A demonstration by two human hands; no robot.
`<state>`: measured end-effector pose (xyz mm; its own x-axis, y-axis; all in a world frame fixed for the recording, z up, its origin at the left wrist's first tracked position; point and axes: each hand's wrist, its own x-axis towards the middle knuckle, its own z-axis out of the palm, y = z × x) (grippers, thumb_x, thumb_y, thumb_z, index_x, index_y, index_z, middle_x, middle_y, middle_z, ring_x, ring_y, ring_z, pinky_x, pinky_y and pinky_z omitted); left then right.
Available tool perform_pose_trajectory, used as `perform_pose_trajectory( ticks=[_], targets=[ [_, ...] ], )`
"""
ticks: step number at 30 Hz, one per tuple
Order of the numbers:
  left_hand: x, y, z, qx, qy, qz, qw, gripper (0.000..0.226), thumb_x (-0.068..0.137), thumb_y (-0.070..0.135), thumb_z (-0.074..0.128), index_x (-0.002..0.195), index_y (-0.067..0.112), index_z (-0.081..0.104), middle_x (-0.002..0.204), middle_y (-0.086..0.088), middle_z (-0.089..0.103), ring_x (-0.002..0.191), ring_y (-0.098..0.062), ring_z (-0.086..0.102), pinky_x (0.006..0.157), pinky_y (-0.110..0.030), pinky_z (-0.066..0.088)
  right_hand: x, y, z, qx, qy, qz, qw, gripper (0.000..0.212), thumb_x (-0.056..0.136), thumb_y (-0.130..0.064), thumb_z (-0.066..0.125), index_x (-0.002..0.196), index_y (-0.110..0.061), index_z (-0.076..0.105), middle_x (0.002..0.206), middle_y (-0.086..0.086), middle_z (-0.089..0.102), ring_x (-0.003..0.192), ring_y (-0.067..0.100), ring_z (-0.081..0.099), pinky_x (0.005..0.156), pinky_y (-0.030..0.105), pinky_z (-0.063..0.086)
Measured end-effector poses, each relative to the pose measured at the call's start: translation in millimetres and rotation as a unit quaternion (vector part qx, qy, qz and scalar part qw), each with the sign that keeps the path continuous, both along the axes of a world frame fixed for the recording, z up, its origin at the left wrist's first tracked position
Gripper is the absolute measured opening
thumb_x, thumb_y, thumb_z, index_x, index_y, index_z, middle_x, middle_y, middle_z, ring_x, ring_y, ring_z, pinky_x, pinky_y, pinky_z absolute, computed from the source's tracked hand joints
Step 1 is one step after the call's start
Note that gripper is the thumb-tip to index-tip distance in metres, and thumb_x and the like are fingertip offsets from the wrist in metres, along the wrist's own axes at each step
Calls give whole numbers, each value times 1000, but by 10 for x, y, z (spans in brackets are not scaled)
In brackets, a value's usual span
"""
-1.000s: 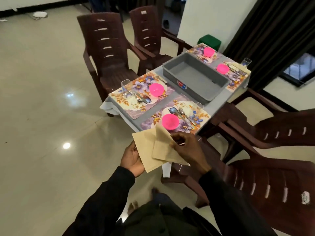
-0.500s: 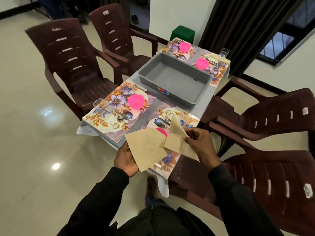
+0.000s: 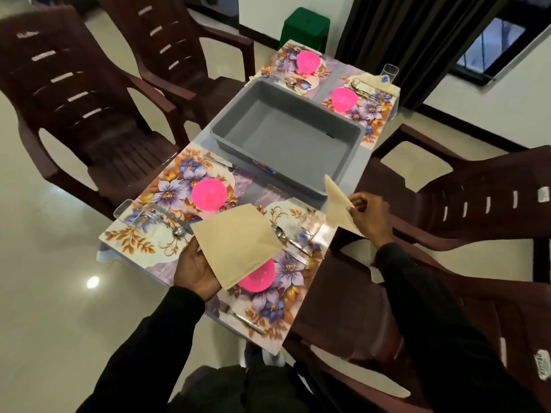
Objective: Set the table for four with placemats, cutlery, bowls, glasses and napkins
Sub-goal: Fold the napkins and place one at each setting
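Observation:
My left hand [image 3: 195, 268] holds a folded beige napkin [image 3: 235, 242] above the near right floral placemat [image 3: 286, 281], half covering its pink bowl [image 3: 258, 280]. My right hand [image 3: 369, 214] pinches a second beige napkin [image 3: 338, 204] beyond the table's right edge, near the grey bin's corner. A spoon and knife [image 3: 290, 242] and a clear glass [image 3: 310, 226] lie on that mat. The near left placemat [image 3: 167, 201] carries a pink bowl [image 3: 208, 194], cutlery and a glass [image 3: 123, 210]. Two far mats hold pink bowls [image 3: 308, 62] [image 3: 344, 98]; the far right one has a napkin [image 3: 377, 84] and glass [image 3: 390, 73].
An empty grey plastic bin [image 3: 286, 135] sits mid-table. Dark brown plastic chairs stand on the left [image 3: 74, 93] and right [image 3: 477, 198], one close by my right arm. A green stool [image 3: 307, 25] is beyond the table's far end.
I have stepped closer to the table. My right hand pulled one napkin off the other and carried it rightward; the left hand's napkin now hovers over the near bowl.

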<state>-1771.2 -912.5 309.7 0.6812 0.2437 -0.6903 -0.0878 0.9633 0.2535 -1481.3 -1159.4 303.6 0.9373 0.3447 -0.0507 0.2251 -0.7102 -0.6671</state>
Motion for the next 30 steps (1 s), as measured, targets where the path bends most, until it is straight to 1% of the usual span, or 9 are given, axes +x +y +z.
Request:
perform_pose_trajectory(
  ticks=[4, 10, 13, 15, 19, 22, 25, 27, 30],
  targets=[
    [45, 97, -46, 11, 23, 2, 1000, 45, 103, 45, 48, 97, 17, 83, 116, -11, 75, 98, -34, 74, 80, -54, 60, 287, 59, -605, -102, -37, 78, 991, 12, 90, -5, 71, 100, -11, 76, 100, 6, 71, 85, 18, 64, 69, 29, 53],
    [-2, 254, -149, 12, 71, 26, 997, 38, 100, 46, 54, 113, 19, 78, 126, -11, 71, 111, -36, 70, 91, -60, 51, 433, 207, -1109, -118, -200, 175, 957, 15, 92, -9, 61, 103, -2, 70, 100, 15, 66, 91, 30, 59, 71, 40, 52],
    [-22, 281, -177, 13, 71, 40, 997, 39, 100, 46, 55, 127, 21, 69, 129, -11, 69, 111, -36, 70, 87, -59, 55, 416, 217, -1486, -135, -174, 254, 942, 21, 95, -17, 54, 101, -5, 70, 99, 14, 65, 91, 33, 59, 72, 43, 51],
    [-7, 294, -187, 8, 72, 42, 996, 42, 100, 46, 55, 132, 20, 66, 130, -11, 69, 111, -37, 70, 82, -59, 58, 362, 195, -1648, -137, -139, 294, 936, 17, 89, -18, 60, 97, -6, 69, 95, 14, 64, 88, 34, 59, 71, 40, 50],
    [65, 289, -214, 6, 73, 33, 997, 38, 100, 45, 56, 123, 20, 72, 129, -11, 69, 111, -38, 70, 82, -62, 56, 266, 124, -1765, -123, -72, 294, 945, 33, 69, -4, 86, 97, -5, 70, 97, 15, 66, 88, 37, 61, 71, 41, 53],
    [133, 262, -226, 0, 71, 20, 997, 37, 100, 46, 55, 117, 20, 75, 130, -10, 69, 114, -39, 68, 86, -63, 54, 304, 24, -1816, -113, -94, 297, 943, 30, 78, -17, 82, 104, -7, 71, 103, 11, 68, 94, 29, 58, 77, 38, 49],
    [187, 249, -246, -1, 78, 17, 997, 38, 101, 46, 55, 116, 18, 76, 133, -11, 67, 119, -40, 65, 96, -66, 48, 338, -81, -1833, -100, -112, 276, 949, 22, 84, -16, 72, 104, -7, 72, 108, 10, 69, 98, 29, 60, 82, 41, 48],
    [208, 254, -241, -1, 75, 13, 997, 38, 100, 45, 55, 113, 18, 78, 135, -11, 66, 123, -40, 63, 102, -66, 45, 289, -102, -1859, -118, -116, 281, 945, 18, 84, -13, 76, 100, -7, 72, 105, 11, 70, 96, 32, 63, 81, 45, 51],
    [237, 260, -221, -1, 73, 4, 997, 38, 100, 45, 55, 107, 17, 81, 134, -11, 66, 125, -39, 61, 96, -67, 46, 206, -102, -1905, -103, -88, 271, 953, 24, 81, -12, 83, 102, -6, 73, 111, 13, 70, 102, 32, 64, 87, 46, 55]
  ],
)
